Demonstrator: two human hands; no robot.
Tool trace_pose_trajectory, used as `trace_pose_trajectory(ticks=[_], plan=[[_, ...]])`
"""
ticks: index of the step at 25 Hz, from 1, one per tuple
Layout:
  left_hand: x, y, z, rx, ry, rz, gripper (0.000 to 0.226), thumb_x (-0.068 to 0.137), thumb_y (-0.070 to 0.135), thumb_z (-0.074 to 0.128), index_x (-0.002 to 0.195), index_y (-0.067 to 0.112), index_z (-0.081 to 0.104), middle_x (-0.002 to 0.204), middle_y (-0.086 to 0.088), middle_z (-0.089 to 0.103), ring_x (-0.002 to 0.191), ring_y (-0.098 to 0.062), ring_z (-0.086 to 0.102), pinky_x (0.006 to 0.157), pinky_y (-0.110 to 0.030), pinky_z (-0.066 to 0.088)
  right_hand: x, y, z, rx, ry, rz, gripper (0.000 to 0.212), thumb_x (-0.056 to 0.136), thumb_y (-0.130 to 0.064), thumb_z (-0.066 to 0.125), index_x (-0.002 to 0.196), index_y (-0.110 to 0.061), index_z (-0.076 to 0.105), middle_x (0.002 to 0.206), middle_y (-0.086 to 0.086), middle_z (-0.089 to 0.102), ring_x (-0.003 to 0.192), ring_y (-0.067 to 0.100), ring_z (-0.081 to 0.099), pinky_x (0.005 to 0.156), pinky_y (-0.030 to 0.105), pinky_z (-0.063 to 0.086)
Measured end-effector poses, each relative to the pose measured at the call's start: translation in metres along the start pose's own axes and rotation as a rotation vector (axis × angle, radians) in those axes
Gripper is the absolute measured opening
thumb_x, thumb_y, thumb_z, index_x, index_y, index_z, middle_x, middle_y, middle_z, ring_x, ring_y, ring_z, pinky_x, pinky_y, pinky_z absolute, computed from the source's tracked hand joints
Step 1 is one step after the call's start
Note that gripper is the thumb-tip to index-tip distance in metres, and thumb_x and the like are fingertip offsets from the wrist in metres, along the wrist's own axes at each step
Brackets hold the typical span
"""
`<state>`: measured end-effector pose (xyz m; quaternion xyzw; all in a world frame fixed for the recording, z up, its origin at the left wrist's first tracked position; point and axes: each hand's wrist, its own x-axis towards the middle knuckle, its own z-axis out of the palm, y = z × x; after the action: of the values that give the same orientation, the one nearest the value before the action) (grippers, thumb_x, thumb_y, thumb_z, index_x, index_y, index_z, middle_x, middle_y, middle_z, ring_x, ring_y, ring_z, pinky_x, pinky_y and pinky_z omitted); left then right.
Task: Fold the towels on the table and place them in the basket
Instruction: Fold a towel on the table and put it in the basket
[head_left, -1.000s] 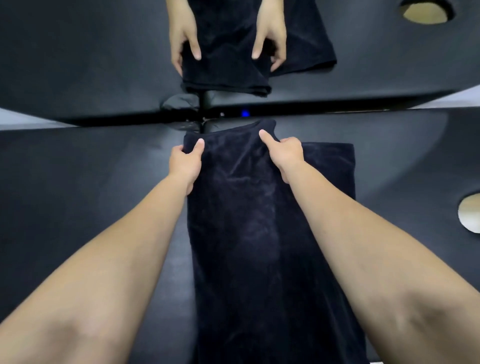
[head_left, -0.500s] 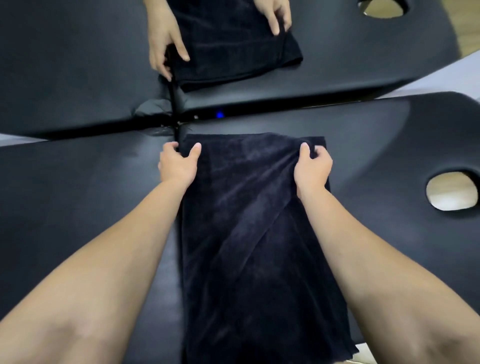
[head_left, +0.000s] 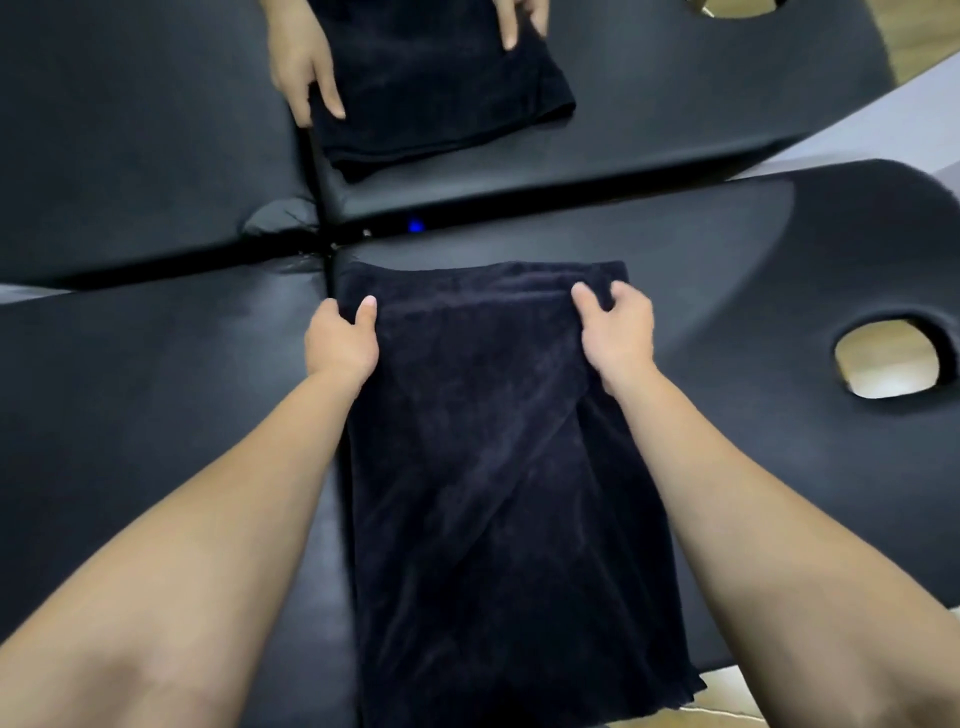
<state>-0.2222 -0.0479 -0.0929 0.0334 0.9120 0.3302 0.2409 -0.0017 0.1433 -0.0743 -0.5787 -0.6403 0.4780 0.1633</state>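
A dark navy towel (head_left: 493, 467) lies lengthwise on the black padded table (head_left: 156, 389), its near end hanging over the front edge. My left hand (head_left: 340, 345) pinches the towel's far left corner, thumb on top. At the far right corner, my right hand (head_left: 618, 332) grips the cloth with curled fingers. A diagonal crease runs down from the right hand across the towel. No basket is in view.
Across a gap, on a second black table (head_left: 675, 104), another person's two hands (head_left: 306, 67) rest on a folded dark towel (head_left: 441, 88). An oval face hole (head_left: 888, 364) opens in my table at the right. A small blue light (head_left: 414, 226) glows in the gap.
My right hand moved from the middle of the far edge out to the right corner, spreading the towel's far end wide. The view shifted so the other person's towel moved left.
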Motion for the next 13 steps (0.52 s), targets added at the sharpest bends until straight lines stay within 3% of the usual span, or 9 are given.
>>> trace_pose_trajectory(ticks=[2,4,6,8,10,12,13], plan=[[-0.004,0.002,0.003,0.004,0.054,0.017,0.064,0.097,0.059,0.050,0.135,0.008,0.051,0.136,-0.010,0.060,0.125,-0.032,0.055,0.106,-0.046,0.045,0.005,-0.006,-0.006,0.109,0.092,-0.024,0.049,0.091,-0.046,0.064,0.069,-0.011,0.037,0.073,0.000,0.038,0.068,0.015,0.034,0.064,0.033,0.035],[-0.012,0.003,0.007,-0.023,0.053,-0.054,0.064,0.097,0.061,0.048,0.135,0.010,0.050,0.134,-0.008,0.060,0.121,-0.030,0.057,0.104,-0.042,0.045,0.002,-0.007,-0.009,0.413,-0.036,0.186,0.049,0.087,-0.049,0.070,0.070,-0.007,0.051,0.067,-0.004,0.053,0.062,0.012,0.045,0.064,0.030,0.042],[-0.020,-0.001,0.005,-0.017,0.040,-0.130,0.068,0.092,0.069,0.045,0.130,0.013,0.055,0.129,-0.006,0.063,0.115,-0.030,0.060,0.101,-0.044,0.048,-0.013,0.003,-0.010,0.520,-0.308,0.376,0.047,0.080,-0.056,0.077,0.103,-0.015,0.074,0.098,-0.004,0.077,0.089,0.013,0.073,0.087,0.037,0.057],[-0.023,-0.010,0.001,0.068,0.044,-0.175,0.075,0.086,0.076,0.044,0.123,0.014,0.061,0.120,-0.006,0.067,0.108,-0.032,0.064,0.096,-0.048,0.052,-0.027,0.018,-0.010,0.397,-0.415,0.318,0.044,0.086,-0.050,0.076,0.117,-0.019,0.073,0.112,-0.002,0.077,0.105,0.018,0.073,0.097,0.043,0.057],[-0.024,-0.021,-0.001,0.106,0.047,-0.159,0.065,0.087,0.073,0.047,0.103,0.012,0.066,0.106,-0.007,0.070,0.102,-0.035,0.066,0.090,-0.048,0.055,-0.032,0.026,-0.011,0.298,-0.373,0.165,0.021,0.095,-0.035,0.070,0.105,-0.017,0.077,0.105,0.001,0.079,0.100,0.020,0.075,0.094,0.046,0.059],[-0.027,-0.021,-0.003,0.108,0.050,-0.114,0.053,0.092,0.065,0.049,0.081,0.014,0.059,0.091,-0.005,0.067,0.097,-0.037,0.066,0.084,-0.046,0.056,-0.027,0.023,-0.015,0.246,-0.219,0.084,0.021,0.096,-0.033,0.068,0.092,-0.013,0.076,0.097,0.006,0.078,0.092,0.018,0.074,0.089,0.050,0.060],[-0.028,-0.018,-0.003,0.119,0.058,-0.086,0.051,0.094,0.063,0.049,0.082,0.015,0.058,0.094,-0.006,0.067,0.099,-0.037,0.066,0.084,-0.046,0.055,-0.020,0.019,-0.017,0.225,-0.150,0.065,0.027,0.094,-0.036,0.067,0.089,-0.009,0.073,0.094,0.009,0.078,0.086,0.017,0.071,0.087,0.052,0.060]])
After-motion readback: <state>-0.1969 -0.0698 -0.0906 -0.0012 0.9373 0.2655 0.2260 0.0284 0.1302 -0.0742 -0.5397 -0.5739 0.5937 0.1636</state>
